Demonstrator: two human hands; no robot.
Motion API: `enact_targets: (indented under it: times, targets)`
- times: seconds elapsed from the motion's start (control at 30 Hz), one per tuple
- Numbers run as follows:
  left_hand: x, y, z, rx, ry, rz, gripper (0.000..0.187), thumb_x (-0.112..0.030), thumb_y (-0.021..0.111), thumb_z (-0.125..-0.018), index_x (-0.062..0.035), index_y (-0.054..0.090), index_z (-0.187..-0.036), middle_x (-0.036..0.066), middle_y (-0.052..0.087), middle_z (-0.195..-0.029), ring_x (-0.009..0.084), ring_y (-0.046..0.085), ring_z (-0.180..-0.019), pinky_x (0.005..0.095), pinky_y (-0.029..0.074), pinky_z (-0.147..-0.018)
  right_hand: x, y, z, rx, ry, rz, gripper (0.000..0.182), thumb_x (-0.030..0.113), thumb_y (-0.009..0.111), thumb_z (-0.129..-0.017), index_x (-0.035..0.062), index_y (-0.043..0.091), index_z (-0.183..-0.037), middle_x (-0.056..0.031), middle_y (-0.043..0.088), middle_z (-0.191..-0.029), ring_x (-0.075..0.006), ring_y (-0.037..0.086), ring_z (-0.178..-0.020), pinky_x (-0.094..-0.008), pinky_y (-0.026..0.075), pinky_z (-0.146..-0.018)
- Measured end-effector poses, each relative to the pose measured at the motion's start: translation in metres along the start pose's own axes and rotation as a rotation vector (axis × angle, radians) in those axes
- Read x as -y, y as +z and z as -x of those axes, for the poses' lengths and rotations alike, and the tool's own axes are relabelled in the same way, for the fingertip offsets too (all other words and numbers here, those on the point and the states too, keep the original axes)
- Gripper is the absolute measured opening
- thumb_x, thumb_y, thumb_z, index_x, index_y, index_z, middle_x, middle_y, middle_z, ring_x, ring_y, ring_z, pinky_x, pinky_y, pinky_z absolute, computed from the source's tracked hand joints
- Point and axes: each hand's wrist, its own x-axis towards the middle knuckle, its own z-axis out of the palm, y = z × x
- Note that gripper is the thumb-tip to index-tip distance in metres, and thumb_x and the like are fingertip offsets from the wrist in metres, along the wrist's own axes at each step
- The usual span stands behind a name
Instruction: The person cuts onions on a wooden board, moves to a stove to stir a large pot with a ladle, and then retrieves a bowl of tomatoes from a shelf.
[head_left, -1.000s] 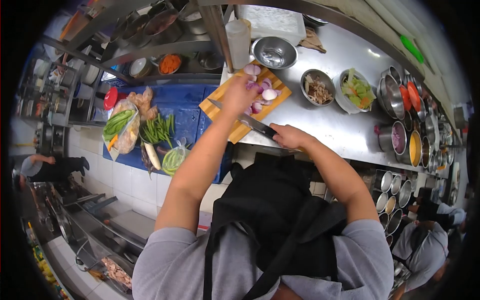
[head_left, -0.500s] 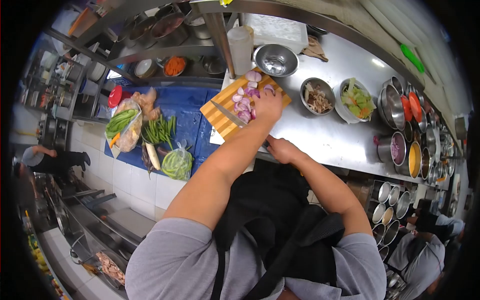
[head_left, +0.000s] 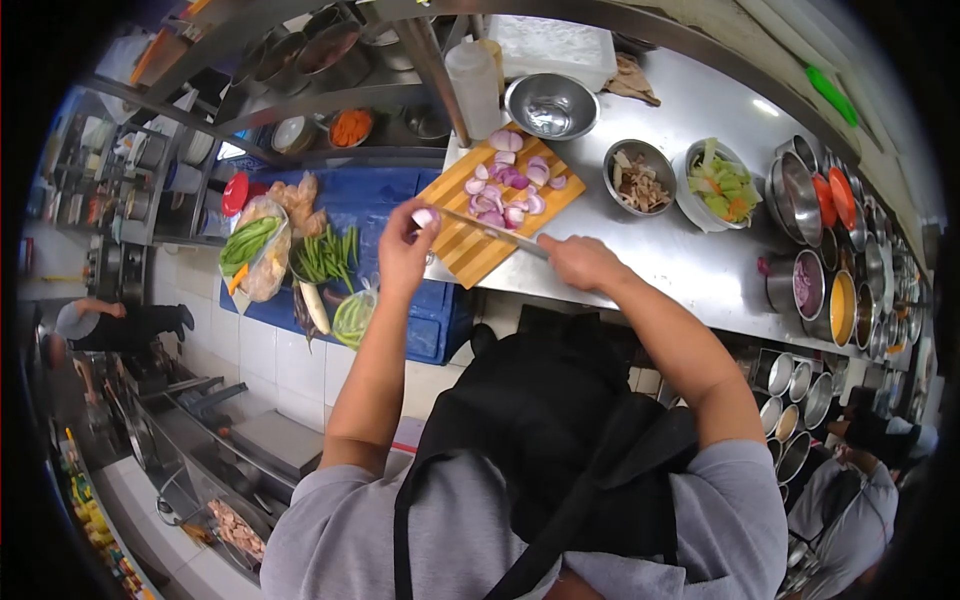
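Observation:
My right hand (head_left: 586, 264) is wrapped round the handle of a kitchen knife (head_left: 490, 230). Its blade points left across the near part of a striped wooden cutting board (head_left: 468, 262). At the board's left edge, my left hand (head_left: 403, 250) pinches a piece of red onion (head_left: 426, 216) between its fingers, close to the knife tip. Peeled red onion pieces (head_left: 490, 200) lie scattered over the middle and far side of the board.
Beyond the board stands a steel bowl (head_left: 552, 106); to the right are a bowl of brownish sliced pieces (head_left: 640, 178) and a tub of cut greens (head_left: 720, 185). Bagged vegetables (head_left: 262, 248) and green beans (head_left: 325, 254) lie left on a blue surface (head_left: 395, 185). Other people are at both sides.
My left hand has left the onion pieces on the board and come back to its left edge, now holding one piece. The right hand has raised the knife off the board's left side.

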Motion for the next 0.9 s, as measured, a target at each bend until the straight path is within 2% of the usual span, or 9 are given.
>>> enact_targets:
  times: [0.07, 0.17, 0.23, 0.27, 0.33, 0.4, 0.57, 0.83, 0.9]
  targets:
    - [0.031, 0.008, 0.011, -0.012, 0.086, 0.007, 0.037, -0.008, 0.075, -0.087, -0.0008, 0.06, -0.12, 0.009, 0.068, -0.107, 0.0134, 0.065, -0.09, 0.0284, 0.053, -0.078, -0.002, -0.009, -0.008, -0.02, 0.042, 0.063, 0.038, 0.006, 0.046, -0.089, 0.0093, 0.049, -0.127, -0.0228, 0.07, -0.099, -0.0408, 0.068, -0.096, -0.0514, 0.052, -0.081]
    - [0.056, 0.037, 0.021, -0.088, 0.128, -0.091, 0.032, -0.004, 0.075, -0.084, -0.0021, 0.06, -0.112, 0.011, 0.067, -0.107, 0.0194, 0.066, -0.093, 0.0312, 0.053, -0.079, 0.002, -0.007, -0.014, -0.04, 0.063, 0.061, 0.04, 0.006, 0.044, -0.09, 0.0089, 0.048, -0.129, -0.0239, 0.069, -0.101, -0.041, 0.067, -0.097, -0.0518, 0.052, -0.082]
    - [0.064, 0.05, 0.018, -0.031, 0.345, -0.253, 0.032, -0.003, 0.076, -0.077, -0.0044, 0.058, -0.103, 0.012, 0.064, -0.102, 0.0297, 0.064, -0.093, 0.038, 0.051, -0.084, 0.007, -0.003, -0.014, -0.043, 0.081, 0.056, 0.041, 0.006, 0.044, -0.09, 0.0089, 0.047, -0.131, -0.0244, 0.069, -0.1, -0.0411, 0.067, -0.097, -0.052, 0.052, -0.082]
    - [0.068, 0.051, 0.017, -0.038, 0.337, -0.248, 0.032, -0.003, 0.076, -0.077, -0.0044, 0.058, -0.103, 0.012, 0.064, -0.102, 0.0297, 0.064, -0.093, 0.038, 0.051, -0.084, 0.01, 0.0, -0.013, -0.059, 0.1, 0.04, 0.042, 0.006, 0.044, -0.09, 0.0083, 0.047, -0.132, -0.0248, 0.069, -0.099, -0.0415, 0.067, -0.096, -0.0523, 0.051, -0.082]
    - [0.061, 0.052, 0.016, 0.031, 0.487, -0.623, 0.034, -0.003, 0.076, -0.072, -0.0055, 0.056, -0.1, 0.013, 0.059, -0.097, 0.0367, 0.058, -0.093, 0.0443, 0.047, -0.088, 0.015, 0.005, -0.009, -0.065, 0.121, 0.029, 0.043, 0.006, 0.043, -0.09, 0.0078, 0.046, -0.133, -0.0252, 0.069, -0.098, -0.0418, 0.067, -0.095, -0.0525, 0.051, -0.082]
    - [0.05, 0.049, 0.015, 0.037, 0.48, -0.652, 0.037, -0.005, 0.076, -0.071, -0.0051, 0.057, -0.102, 0.013, 0.058, -0.097, 0.0364, 0.055, -0.094, 0.0467, 0.045, -0.088, 0.021, 0.006, -0.004, -0.093, 0.143, 0.042, 0.043, 0.006, 0.044, -0.09, 0.0059, 0.044, -0.133, -0.0254, 0.069, -0.093, -0.0429, 0.068, -0.091, -0.0528, 0.051, -0.081]
    - [0.05, 0.035, 0.014, 0.184, 0.583, -0.553, 0.025, -0.001, 0.07, -0.077, -0.0048, 0.06, -0.099, 0.01, 0.06, -0.101, 0.0344, 0.054, -0.1, 0.0432, 0.046, -0.088, 0.045, -0.003, 0.024, -0.053, 0.137, 0.128, 0.043, 0.003, 0.048, -0.087, 0.004, 0.044, -0.129, -0.0242, 0.069, -0.086, -0.0431, 0.068, -0.083, -0.0528, 0.053, -0.073]
    - [0.062, 0.045, 0.008, 0.122, 0.599, -0.494, 0.017, 0.001, 0.067, -0.08, -0.0049, 0.063, -0.094, 0.009, 0.06, -0.103, 0.0334, 0.054, -0.1, 0.0416, 0.046, -0.088, 0.045, 0.027, -0.009, -0.105, 0.125, 0.132, 0.042, 0.0, 0.05, -0.084, 0.0039, 0.044, -0.126, -0.0239, 0.069, -0.084, -0.0433, 0.069, -0.081, -0.0534, 0.053, -0.07]
    - [0.063, 0.045, 0.008, 0.122, 0.599, -0.478, 0.016, 0.001, 0.068, -0.08, -0.0048, 0.063, -0.094, 0.01, 0.06, -0.103, 0.0335, 0.055, -0.099, 0.0417, 0.046, -0.088, 0.044, 0.022, -0.007, -0.094, 0.119, 0.102, 0.027, 0.005, 0.045, -0.09, 0.003, 0.043, -0.117, -0.0231, 0.067, -0.075, -0.0444, 0.066, -0.074, -0.0545, 0.05, -0.066]
